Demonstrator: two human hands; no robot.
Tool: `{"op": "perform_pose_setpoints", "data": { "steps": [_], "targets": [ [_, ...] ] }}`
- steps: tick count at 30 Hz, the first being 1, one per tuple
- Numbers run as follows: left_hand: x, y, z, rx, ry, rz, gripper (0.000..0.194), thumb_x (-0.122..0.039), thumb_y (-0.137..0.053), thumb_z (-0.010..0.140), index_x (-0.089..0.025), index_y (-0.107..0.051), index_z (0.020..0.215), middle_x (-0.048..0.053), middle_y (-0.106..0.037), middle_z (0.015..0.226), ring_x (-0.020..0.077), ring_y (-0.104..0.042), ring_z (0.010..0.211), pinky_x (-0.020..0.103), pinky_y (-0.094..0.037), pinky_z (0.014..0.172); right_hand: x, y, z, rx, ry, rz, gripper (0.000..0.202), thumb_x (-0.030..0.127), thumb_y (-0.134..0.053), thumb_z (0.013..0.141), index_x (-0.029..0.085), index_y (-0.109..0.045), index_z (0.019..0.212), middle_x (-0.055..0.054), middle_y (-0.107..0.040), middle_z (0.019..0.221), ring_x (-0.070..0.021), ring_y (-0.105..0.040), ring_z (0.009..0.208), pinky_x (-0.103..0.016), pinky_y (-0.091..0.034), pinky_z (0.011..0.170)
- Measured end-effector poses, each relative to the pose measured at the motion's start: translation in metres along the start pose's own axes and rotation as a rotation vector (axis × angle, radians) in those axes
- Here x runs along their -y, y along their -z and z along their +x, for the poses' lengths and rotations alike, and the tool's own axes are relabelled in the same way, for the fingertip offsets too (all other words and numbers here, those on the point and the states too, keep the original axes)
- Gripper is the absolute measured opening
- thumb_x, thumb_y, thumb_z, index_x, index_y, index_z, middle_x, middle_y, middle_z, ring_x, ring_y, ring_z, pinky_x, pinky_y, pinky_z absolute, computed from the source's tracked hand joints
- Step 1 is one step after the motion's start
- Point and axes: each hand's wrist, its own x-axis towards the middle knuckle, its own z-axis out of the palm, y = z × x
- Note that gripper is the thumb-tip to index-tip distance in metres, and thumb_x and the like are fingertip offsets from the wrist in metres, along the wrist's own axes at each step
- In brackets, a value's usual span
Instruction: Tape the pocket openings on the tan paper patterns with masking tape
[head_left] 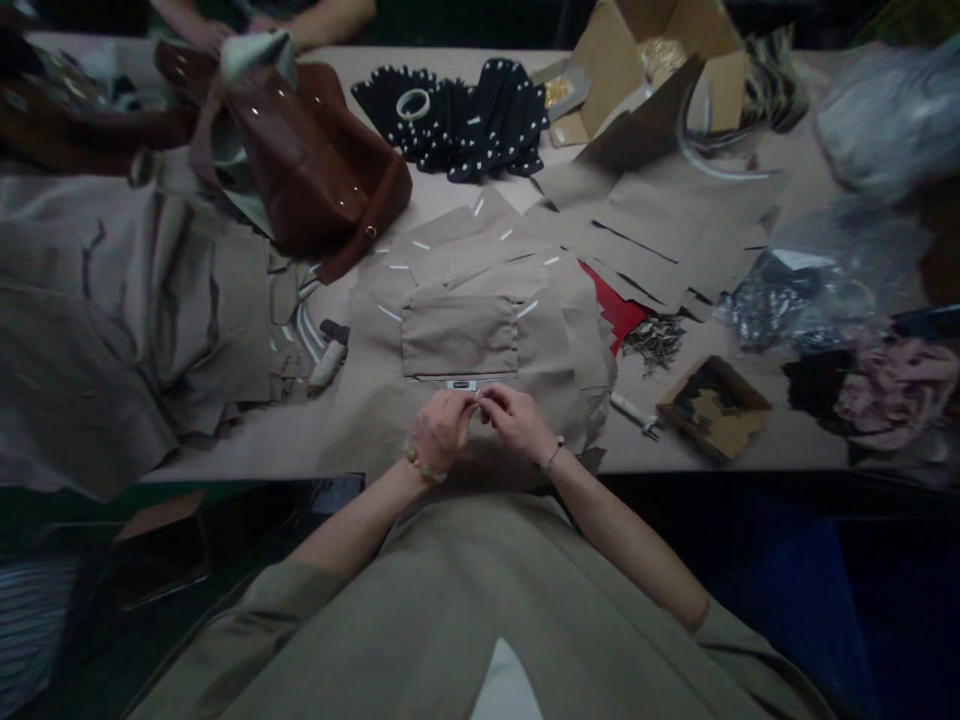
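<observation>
My left hand [442, 428] and my right hand [517, 418] meet fingertip to fingertip over a stack of beige fabric pieces [375, 400]. Both are closed in a pinch; whatever lies between the fingertips is too small to make out. Just beyond them, the top piece carries a stitched rectangular pocket [460, 335]. A small white label with dark print [461, 385] sits along the pocket's near edge. White strips [389, 313] mark the fabric near the pocket's upper corners.
A brown leather bag [300, 150] stands at the back left, near another person's arms [330, 22]. Beige fabric [112, 320] is heaped left. Dark dotted cloth [487, 115] lies behind. To the right are a small cardboard box [712, 405], thread snips [636, 415] and plastic bags [802, 295].
</observation>
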Motion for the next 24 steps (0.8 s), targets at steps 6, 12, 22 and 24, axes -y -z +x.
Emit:
{"op": "perform_pose_setpoints", "data": {
  "steps": [6, 12, 22, 24],
  "targets": [
    [0.032, -0.005, 0.019, 0.126, 0.296, -0.162, 0.018, -0.027, -0.053, 0.097, -0.020, -0.071, 0.097, 0.005, -0.075, 0.091, 0.0166, -0.068, 0.084, 0.028, -0.054, 0.081, -0.019, 0.041, 0.042, -0.338, -0.050, 0.155, 0.052, 0.050, -0.030, 0.103, 0.016, -0.049, 0.137, -0.009, -0.068, 0.096, -0.0163, -0.060, 0.072, -0.026, -0.050, 0.068],
    [0.065, -0.022, 0.071, 0.429, 0.560, -0.136, 0.031, -0.015, -0.061, 0.087, -0.021, -0.062, 0.118, 0.000, -0.075, 0.083, 0.0136, -0.069, 0.072, 0.024, -0.052, 0.070, -0.021, 0.114, 0.125, -0.227, 0.148, -0.650, 0.063, 0.025, -0.041, 0.098, 0.013, -0.035, 0.159, -0.021, -0.058, 0.132, -0.0316, -0.056, 0.117, -0.040, -0.048, 0.095],
    [0.039, -0.016, 0.104, 0.576, 0.629, 0.514, 0.061, -0.054, -0.077, 0.079, -0.016, -0.055, 0.122, 0.024, -0.072, 0.115, 0.0377, -0.071, 0.110, 0.040, -0.053, 0.086, -0.007, 0.134, 0.157, 0.123, 0.174, -0.896, 0.032, 0.023, -0.063, 0.093, 0.020, -0.075, 0.122, -0.013, -0.071, 0.121, -0.0250, -0.065, 0.107, -0.032, -0.047, 0.088],
    [0.045, 0.002, 0.100, 0.543, 0.612, 0.526, 0.067, -0.067, -0.074, 0.078, -0.018, -0.056, 0.119, 0.023, -0.072, 0.113, 0.0374, -0.071, 0.107, 0.040, -0.053, 0.085, 0.008, 0.160, 0.163, 0.150, 0.167, -0.815, 0.029, 0.025, -0.067, 0.093, 0.014, -0.077, 0.117, -0.013, -0.075, 0.111, -0.0222, -0.067, 0.101, -0.029, -0.046, 0.083]
  ]
}}
